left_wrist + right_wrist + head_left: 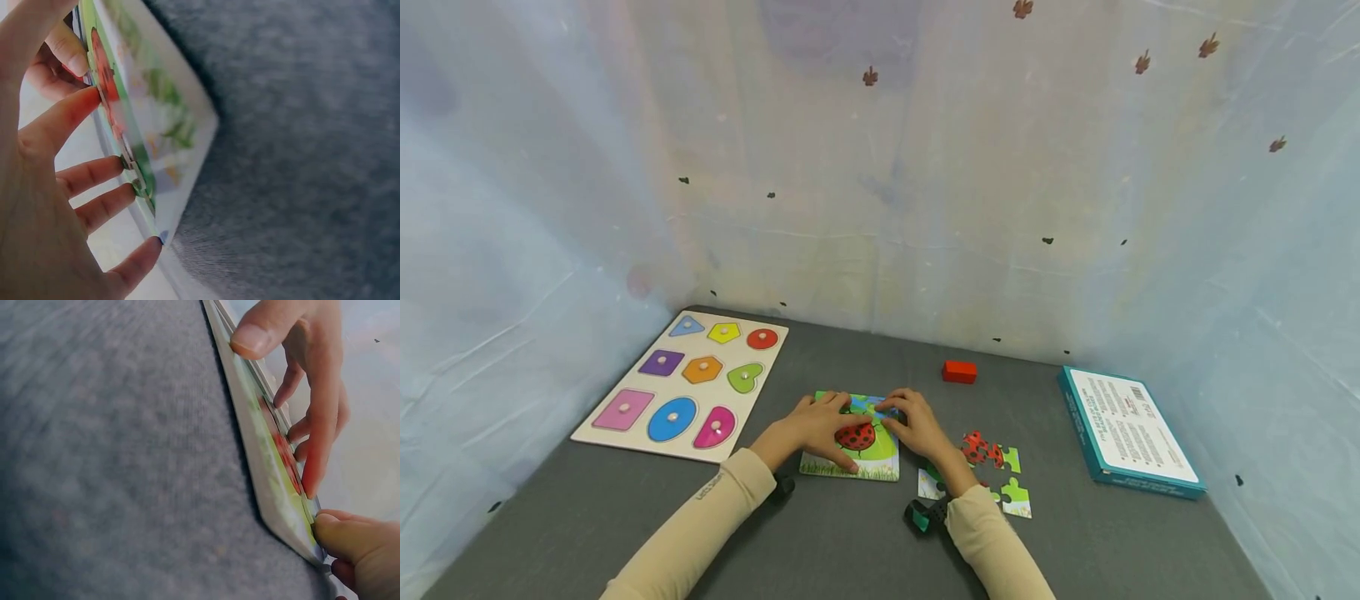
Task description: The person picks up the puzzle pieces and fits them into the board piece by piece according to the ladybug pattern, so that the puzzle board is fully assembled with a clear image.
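Note:
A ladybug jigsaw puzzle in its board [882,471] lies in front of me, partly filled with green, blue and red pieces. My left hand [820,429] spreads over its left half, fingertips touching the pieces and thumb near the front edge. Close-up, those fingers [103,209] press along the puzzle's surface. At the upper right corner, my right hand [917,425] has curled fingers and pinches a puzzle piece between thumb and finger; the hand mostly hides that piece. In the right wrist view the right thumb [344,537] is against the board's edge.
Loose puzzle pieces [1017,497] lie right of the board, partly behind the right forearm. A red block [959,372] sits farther back. A shape-knob board [647,379] is at left, a teal-edged box [1135,425] at right. Plastic sheeting [880,208] walls the table.

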Available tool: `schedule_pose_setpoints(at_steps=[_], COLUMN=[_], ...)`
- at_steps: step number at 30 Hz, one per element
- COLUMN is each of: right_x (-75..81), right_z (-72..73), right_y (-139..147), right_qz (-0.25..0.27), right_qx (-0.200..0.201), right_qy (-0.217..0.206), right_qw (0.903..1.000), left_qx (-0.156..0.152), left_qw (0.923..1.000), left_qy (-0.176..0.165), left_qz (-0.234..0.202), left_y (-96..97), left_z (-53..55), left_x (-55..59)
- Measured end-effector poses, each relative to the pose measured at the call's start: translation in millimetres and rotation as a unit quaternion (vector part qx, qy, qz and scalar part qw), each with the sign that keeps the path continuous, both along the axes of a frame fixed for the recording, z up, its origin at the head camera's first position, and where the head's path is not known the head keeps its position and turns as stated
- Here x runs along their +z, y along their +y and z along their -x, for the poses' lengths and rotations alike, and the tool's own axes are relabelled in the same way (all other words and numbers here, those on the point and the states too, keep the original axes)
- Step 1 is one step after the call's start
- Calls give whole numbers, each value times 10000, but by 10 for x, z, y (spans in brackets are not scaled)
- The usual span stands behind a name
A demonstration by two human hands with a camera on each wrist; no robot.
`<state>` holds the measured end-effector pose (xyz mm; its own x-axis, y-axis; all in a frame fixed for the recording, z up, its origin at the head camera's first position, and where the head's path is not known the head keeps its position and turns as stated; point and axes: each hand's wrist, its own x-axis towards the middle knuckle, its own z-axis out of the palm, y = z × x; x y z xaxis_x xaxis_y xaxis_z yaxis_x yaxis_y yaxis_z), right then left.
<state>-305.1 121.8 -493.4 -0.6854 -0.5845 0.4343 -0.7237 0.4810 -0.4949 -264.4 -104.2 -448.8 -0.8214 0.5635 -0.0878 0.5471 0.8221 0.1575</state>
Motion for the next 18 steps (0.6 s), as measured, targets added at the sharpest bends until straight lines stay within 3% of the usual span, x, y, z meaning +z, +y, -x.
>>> schedule_pose_setpoints(at_steps=[9, 18], right_x=[-1, 29], right_z=[8, -21], right_y=[-3, -11], right_qz=[-69, -179], right_qx=[-123, -94], right_qy=[-120, -95], right_qw=[9998, 9997], left_qx=[-45, -547], left_qw=[9999, 9924], left_qy=[83, -158], left_qz=[-105, -1094], left_y=[-47, -364], left_z=[4, 5], left_x=[-67, -142])
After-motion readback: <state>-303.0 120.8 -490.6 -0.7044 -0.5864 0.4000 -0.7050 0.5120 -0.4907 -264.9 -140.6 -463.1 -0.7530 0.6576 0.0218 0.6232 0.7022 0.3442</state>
